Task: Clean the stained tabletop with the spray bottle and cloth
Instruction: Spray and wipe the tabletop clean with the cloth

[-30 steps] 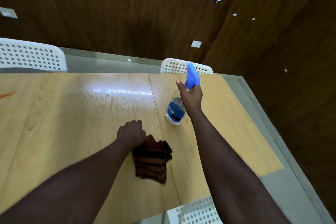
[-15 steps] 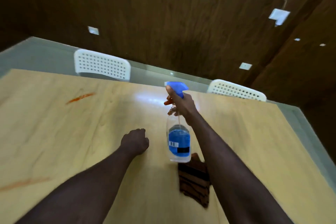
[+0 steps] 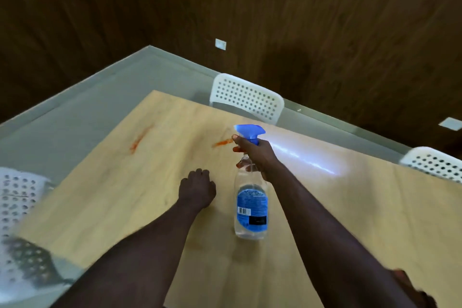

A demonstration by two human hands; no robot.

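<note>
Right hand (image 3: pixel 255 155) grips spray bottle (image 3: pixel 251 207) by neck. Bottle now lifted off tabletop (image 3: pixel 350 220), nozzle swung toward orange stains (image 3: pixel 221 143). Left hand (image 3: pixel 198 189) has let go of cloth (image 3: pixel 415 294): empty fist on wood. Cloth lies by right forearm. Spraying likely next.

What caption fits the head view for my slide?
Right hand holds the spray bottle over the wooden tabletop, nozzle toward orange stains; left hand curled beside it.

Dim room; white glare streaks the tabletop (image 3: pixel 307 157); edges blurred and bowed by wide-angle lens.
</note>
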